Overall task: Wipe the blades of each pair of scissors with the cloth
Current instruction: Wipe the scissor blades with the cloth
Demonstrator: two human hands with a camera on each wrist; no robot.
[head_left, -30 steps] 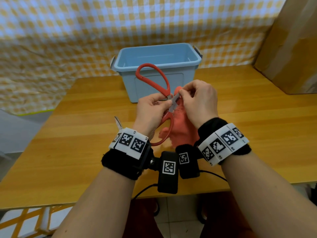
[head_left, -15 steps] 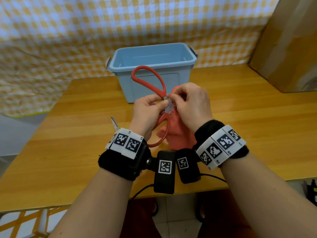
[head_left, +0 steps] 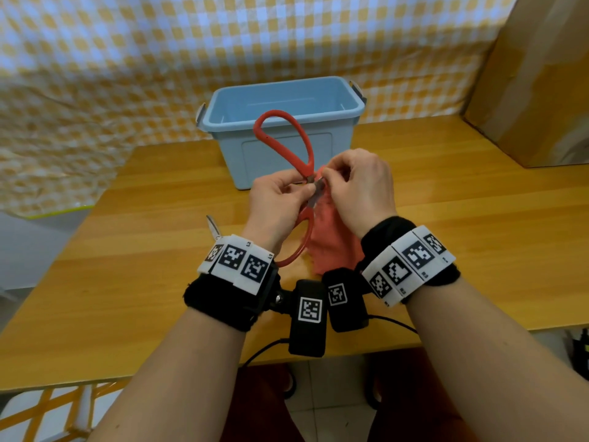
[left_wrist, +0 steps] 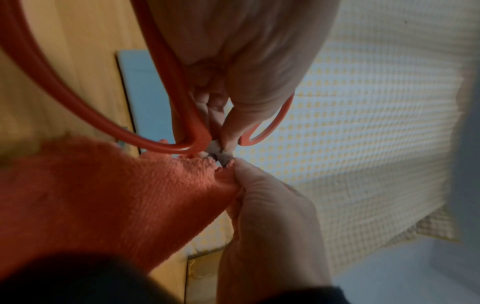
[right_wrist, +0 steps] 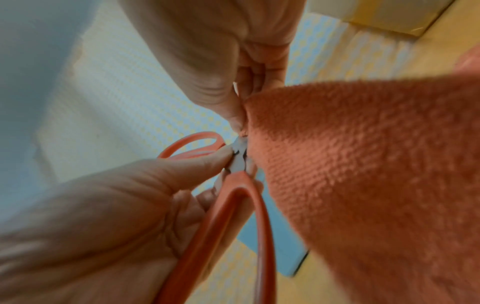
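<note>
Red-handled scissors (head_left: 274, 113) are held upright over the table, one handle loop up and the other down by my left wrist. My left hand (head_left: 304, 188) pinches them at the pivot, thumb and fingers on the metal (right_wrist: 239, 156). My right hand (head_left: 330, 181) pinches the orange-red cloth (head_left: 331, 247) against the blade right beside the pivot. The cloth hangs down under my right palm and hides most of the blades. In the left wrist view the cloth (left_wrist: 116, 195) fills the lower left below the handle (left_wrist: 166, 86). A second pair's metal tip (head_left: 213, 225) shows left of my left wrist.
A light blue plastic bin (head_left: 287, 154) stands on the wooden table (head_left: 478, 234) just behind the hands. A cardboard box (head_left: 535, 74) stands at the right rear. A yellow-checked sheet (head_left: 127, 59) hangs behind the table.
Both hands keep their holds. The right hand's pinch of cloth has shifted slightly along the blade toward the pivot, and the scissors stand a little more upright.
</note>
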